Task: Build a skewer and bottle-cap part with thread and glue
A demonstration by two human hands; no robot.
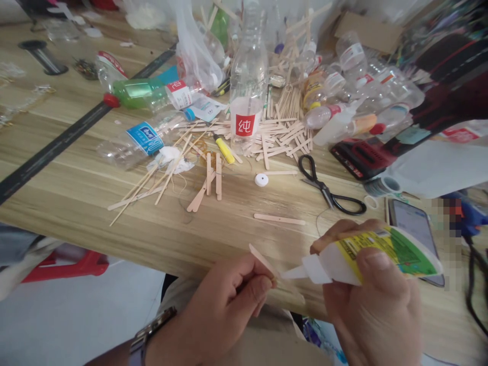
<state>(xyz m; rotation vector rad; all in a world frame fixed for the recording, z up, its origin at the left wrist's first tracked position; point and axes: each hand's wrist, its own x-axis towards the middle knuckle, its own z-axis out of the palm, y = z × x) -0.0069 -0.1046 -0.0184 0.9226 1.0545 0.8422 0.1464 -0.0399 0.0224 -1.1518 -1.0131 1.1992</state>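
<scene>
My left hand [232, 295], with a watch at the wrist, pinches a flat wooden stick [261, 259] near the table's front edge. In my right hand [373, 300] lies a white glue bottle [351, 256] with a yellow and green label, fingers wrapped round it. The bottle is tilted on its side, its nozzle pointing left, close to the stick's lower end; whether they touch is unclear. Beyond the hands, another wooden stick [279, 219] lies flat on the table. A small white disc [261, 180] sits further back, beside one more stick.
Black-handled scissors [326, 190] lie beyond my right hand, and a phone [414, 234] to its right. Further back are a tall clear bottle [249, 76], a pile of wooden sticks [282, 132], several plastic bottles and a power tool [366, 157]. Joined sticks [213, 178] rest left of centre.
</scene>
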